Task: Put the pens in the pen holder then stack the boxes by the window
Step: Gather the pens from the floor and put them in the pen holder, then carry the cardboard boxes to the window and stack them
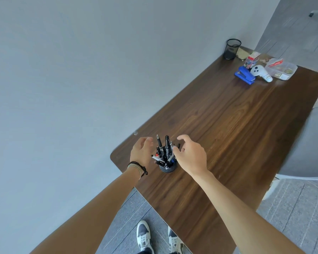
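A small dark ribbed pen holder (167, 168) stands near the left end of the wooden table (228, 129). Several pens (163, 151), mostly black, stick up out of it. My left hand (141, 153) hovers just left of the pens with relaxed fingers, holding nothing. My right hand (190, 154) is just right of them, fingers spread and loosely bent, fingertips close to the pen tops. A small red and white box (253, 56) and a clear plastic box (281, 70) lie at the far end of the table.
At the far end stand an empty black mesh cup (231, 49), a blue stapler (244, 75) and a white controller (262, 73). A grey wall runs along the table's left side. A grey chair (308, 143) sits at the right edge. My shoes show below.
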Tool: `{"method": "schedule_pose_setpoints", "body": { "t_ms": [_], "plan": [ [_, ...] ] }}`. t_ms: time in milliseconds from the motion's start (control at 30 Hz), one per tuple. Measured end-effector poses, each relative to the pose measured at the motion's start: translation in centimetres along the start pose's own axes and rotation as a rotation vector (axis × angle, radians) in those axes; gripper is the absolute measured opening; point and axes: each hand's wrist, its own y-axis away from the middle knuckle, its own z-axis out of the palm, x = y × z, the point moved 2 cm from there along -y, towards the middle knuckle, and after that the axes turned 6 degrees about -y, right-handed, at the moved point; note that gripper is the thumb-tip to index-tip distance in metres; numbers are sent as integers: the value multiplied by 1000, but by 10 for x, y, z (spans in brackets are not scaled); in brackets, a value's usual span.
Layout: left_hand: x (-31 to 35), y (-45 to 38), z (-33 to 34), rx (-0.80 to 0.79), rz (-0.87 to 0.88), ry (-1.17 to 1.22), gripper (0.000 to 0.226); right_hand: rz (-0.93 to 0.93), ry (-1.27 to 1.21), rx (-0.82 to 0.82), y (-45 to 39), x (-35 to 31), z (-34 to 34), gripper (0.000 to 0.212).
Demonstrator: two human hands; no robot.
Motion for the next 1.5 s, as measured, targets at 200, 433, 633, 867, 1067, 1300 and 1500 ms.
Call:
{"method": "schedule_pose_setpoints", "body": {
  "t_ms": [200,433,633,867,1067,1300,1500],
  "plan": [
    [45,11,-12,-19,121,44,36,-28,-49,83,5,-32,-37,32],
    [97,21,-9,-133,315,76,27,18,-116,287,29,-56,-73,30],
    [115,59,31,-387,452,64,26,157,-145,452,82,-49,-105,27],
    [108,154,113,-734,526,-21,24,386,-258,736,199,-1,-157,21],
    [85,293,186,-1042,596,-131,24,603,-233,959,342,58,-205,22],
    [27,490,260,-1311,689,-283,19,792,-220,1146,552,124,-242,23],
    [-21,687,310,-1470,773,-329,24,929,-182,1244,744,176,-275,25]
  ]
}}
